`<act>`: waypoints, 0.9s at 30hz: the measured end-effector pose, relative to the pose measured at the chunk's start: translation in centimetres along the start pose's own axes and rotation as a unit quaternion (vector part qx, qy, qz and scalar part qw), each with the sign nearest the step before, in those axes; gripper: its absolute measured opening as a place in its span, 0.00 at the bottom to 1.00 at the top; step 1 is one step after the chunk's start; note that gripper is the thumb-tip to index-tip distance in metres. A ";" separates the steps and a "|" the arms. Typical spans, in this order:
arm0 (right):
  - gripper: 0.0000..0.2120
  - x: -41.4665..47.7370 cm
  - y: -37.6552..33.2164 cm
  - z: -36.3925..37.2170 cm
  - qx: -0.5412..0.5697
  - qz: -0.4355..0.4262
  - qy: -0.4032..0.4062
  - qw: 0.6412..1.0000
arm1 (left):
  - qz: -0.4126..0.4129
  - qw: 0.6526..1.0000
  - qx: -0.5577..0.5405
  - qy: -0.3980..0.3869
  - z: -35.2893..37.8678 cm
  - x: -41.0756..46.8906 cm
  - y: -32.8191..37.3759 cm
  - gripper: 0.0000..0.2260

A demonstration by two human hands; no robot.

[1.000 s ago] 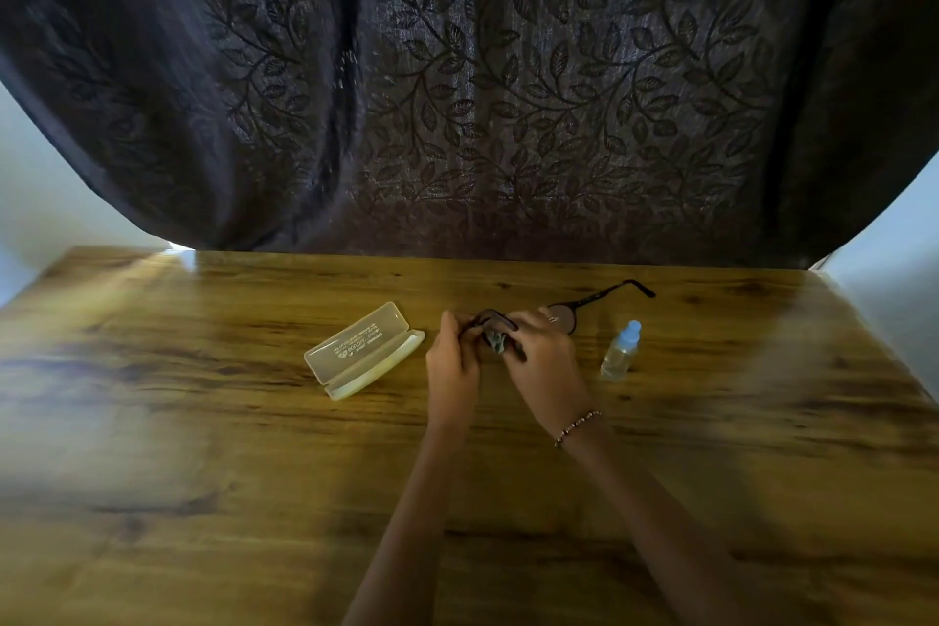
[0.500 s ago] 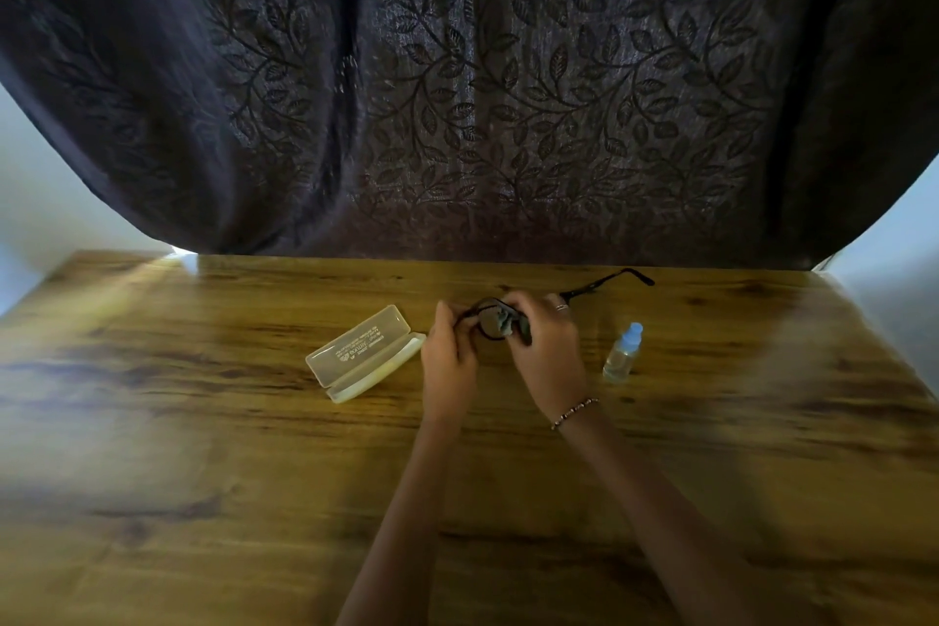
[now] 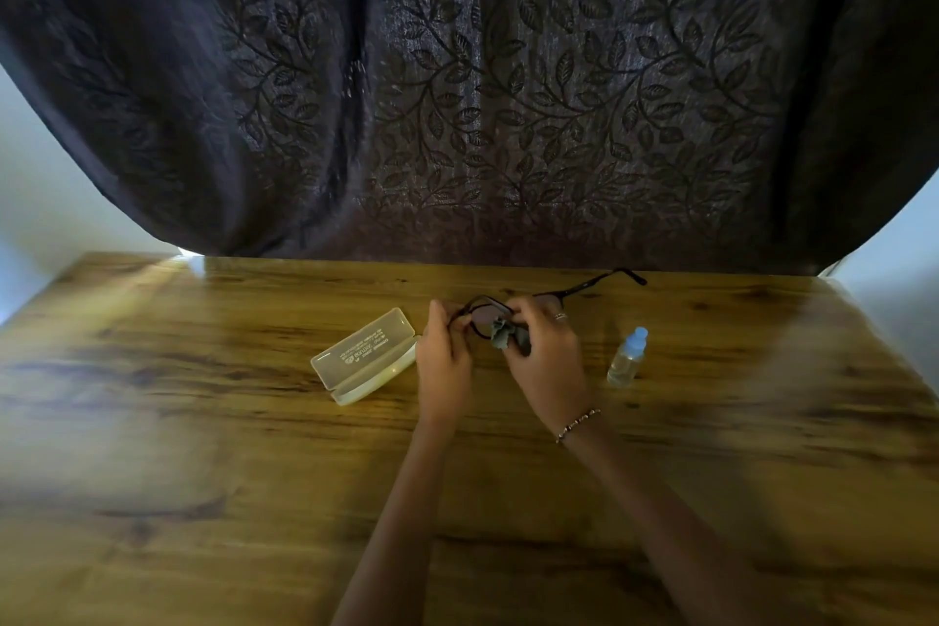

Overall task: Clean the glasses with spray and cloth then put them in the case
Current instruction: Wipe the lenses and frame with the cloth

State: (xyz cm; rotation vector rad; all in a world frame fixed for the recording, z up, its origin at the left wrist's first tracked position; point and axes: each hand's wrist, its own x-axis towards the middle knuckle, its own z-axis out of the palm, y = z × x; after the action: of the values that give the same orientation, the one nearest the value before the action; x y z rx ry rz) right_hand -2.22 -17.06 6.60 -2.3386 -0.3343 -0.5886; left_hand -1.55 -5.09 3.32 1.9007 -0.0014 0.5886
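Dark-framed glasses (image 3: 584, 290) are held above the wooden table (image 3: 203, 422), one temple arm stretching out to the right. My left hand (image 3: 444, 356) pinches the frame at its left end. My right hand (image 3: 546, 361) presses a small grey cloth (image 3: 500, 336) against the left lens. A cream glasses case (image 3: 363, 356) lies open on the table just left of my left hand. A small clear spray bottle (image 3: 627, 356) with a pale blue cap stands upright to the right of my right hand.
A dark curtain (image 3: 482, 92) with a leaf pattern hangs right behind the table's far edge. Pale wall shows at both sides. A bead bracelet (image 3: 576, 422) sits on my right wrist.
Both hands have lifted the glasses slightly up and away from me. The cloth has shifted over the left lens as my right hand rubs it. Case and bottle stay put.
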 end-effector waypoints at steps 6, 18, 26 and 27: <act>0.16 0.8 -0.4 0.5 0.042 -0.011 0.006 0.999 | 0.003 1.000 0.006 -0.016 0.5 -0.4 0.0 0.09; 0.15 0.7 -0.7 0.7 0.040 -0.013 -0.011 0.999 | 0.000 1.000 0.013 -0.013 0.2 -0.5 -0.4 0.08; 0.14 -0.2 -0.6 0.4 0.011 -0.010 -0.012 1.000 | -0.011 0.999 0.032 0.007 -0.5 0.1 -0.5 0.07; 0.15 -0.3 -0.9 0.6 0.011 -0.015 -0.015 1.000 | -0.007 0.999 0.033 0.004 -0.4 0.1 -0.5 0.07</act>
State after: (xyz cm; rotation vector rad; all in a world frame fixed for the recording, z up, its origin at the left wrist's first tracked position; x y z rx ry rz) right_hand -2.62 -16.02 6.60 -2.3260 -0.3896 -0.5622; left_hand -1.51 -4.54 2.99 1.9609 0.0373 0.5920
